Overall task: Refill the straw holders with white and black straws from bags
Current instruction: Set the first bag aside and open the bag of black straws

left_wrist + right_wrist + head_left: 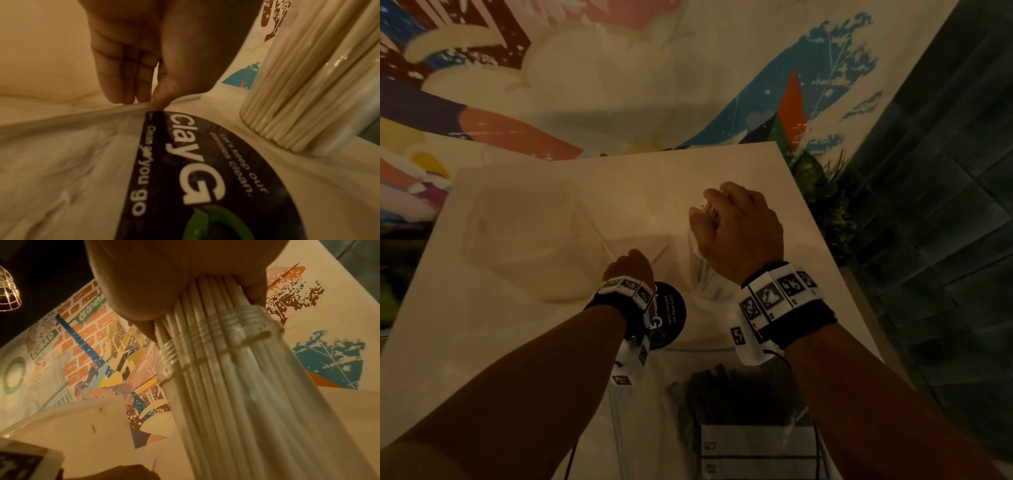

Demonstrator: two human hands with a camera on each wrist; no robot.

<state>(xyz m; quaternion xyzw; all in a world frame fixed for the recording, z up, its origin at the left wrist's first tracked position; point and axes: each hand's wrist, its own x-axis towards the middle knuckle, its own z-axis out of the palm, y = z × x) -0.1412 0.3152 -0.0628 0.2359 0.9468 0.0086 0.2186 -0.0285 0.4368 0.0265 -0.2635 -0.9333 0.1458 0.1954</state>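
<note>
While right hand (736,226) grips white straws (216,353), left hand (131,53) pinches bag edge (82,113).

Two hands are in view: one left hand (631,265) and one right hand (736,228). One bundle of white straws (216,353) is present in one clear ribbed straw holder (242,324); individual straws are too many and too tightly packed to count. On the counter (774,171) lie one black round sticker (195,170) at near centre, one clear bag (722,394) at near right, and two tagged wristbands, one on each wrist.
</note>
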